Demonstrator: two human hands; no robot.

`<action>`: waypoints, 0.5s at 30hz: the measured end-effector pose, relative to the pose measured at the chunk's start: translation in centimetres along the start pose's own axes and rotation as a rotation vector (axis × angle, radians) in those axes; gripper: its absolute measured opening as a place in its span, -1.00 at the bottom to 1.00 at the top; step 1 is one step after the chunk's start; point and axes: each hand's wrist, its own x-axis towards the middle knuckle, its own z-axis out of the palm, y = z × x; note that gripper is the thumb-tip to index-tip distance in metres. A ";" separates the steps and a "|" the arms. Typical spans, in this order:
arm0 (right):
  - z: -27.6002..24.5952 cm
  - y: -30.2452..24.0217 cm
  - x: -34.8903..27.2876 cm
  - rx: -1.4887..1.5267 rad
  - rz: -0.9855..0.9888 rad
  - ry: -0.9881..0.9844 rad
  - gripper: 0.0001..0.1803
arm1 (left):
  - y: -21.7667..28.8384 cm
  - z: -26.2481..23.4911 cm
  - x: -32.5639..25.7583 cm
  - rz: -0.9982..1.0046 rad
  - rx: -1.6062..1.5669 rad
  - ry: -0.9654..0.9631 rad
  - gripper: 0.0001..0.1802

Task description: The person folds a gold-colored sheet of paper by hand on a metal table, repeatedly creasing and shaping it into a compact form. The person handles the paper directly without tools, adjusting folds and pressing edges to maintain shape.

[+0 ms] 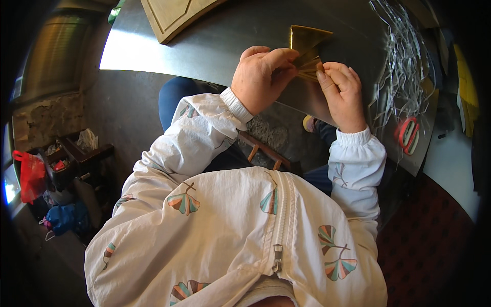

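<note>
Gold foil (307, 46), half folded, sits pinched between our left hand (261, 77) and right hand (341, 94) just above the worktop (215, 46). Both close on it; we judge a hard tug could tear the crease.

A person in a white zip-front jacket (230, 225) printed with teal-and-orange fan-shaped leaves, elastic ribbed cuffs (237, 105) gathered at both wrists, dark blue trousers (171, 100) beneath.
</note>
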 end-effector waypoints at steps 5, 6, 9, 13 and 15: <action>0.5 -0.1 0.4 0.017 0.074 0.032 -0.84 | 0.2 0.4 0.2 -0.117 -0.137 0.017 -0.57; 0.6 -0.2 0.5 0.007 0.093 0.028 -0.82 | 0.4 0.5 0.3 -0.131 -0.127 0.022 -0.57; 0.6 -0.5 1.1 -0.041 0.143 -0.005 -0.77 | 1.0 0.7 0.2 -0.128 -0.014 0.031 -0.56; 0.3 -1.2 2.1 -0.109 0.241 -0.110 -0.71 | 1.4 0.7 0.2 -0.094 0.151 0.090 -0.57; 0.2 -1.6 2.5 -0.150 0.289 -0.161 -0.72 | 1.6 0.7 0.2 -0.143 0.147 0.089 -0.58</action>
